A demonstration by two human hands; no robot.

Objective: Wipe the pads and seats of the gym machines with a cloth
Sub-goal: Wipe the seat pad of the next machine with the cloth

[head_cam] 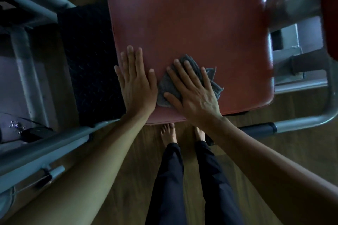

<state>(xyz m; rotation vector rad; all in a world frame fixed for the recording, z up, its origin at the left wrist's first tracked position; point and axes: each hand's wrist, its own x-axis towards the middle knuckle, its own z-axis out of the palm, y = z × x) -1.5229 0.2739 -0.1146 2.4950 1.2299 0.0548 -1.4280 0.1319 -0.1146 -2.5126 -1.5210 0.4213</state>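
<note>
A large red padded seat (192, 20) fills the upper middle of the view. A crumpled grey cloth (164, 89) lies on its near edge. My right hand (193, 91) presses flat on the cloth with its fingers spread and straight. My left hand (136, 82) rests flat on the seat's near left corner, fingers straight and together, just beside the cloth. Part of the cloth is hidden under my right hand.
Grey metal frame tubes (42, 142) of the machine run along the left and a curved tube (311, 122) wraps the right side. A black checker-plate step (87, 60) sits left of the seat. Another red pad (329, 5) shows at the right edge. Wooden floor and bare feet lie below.
</note>
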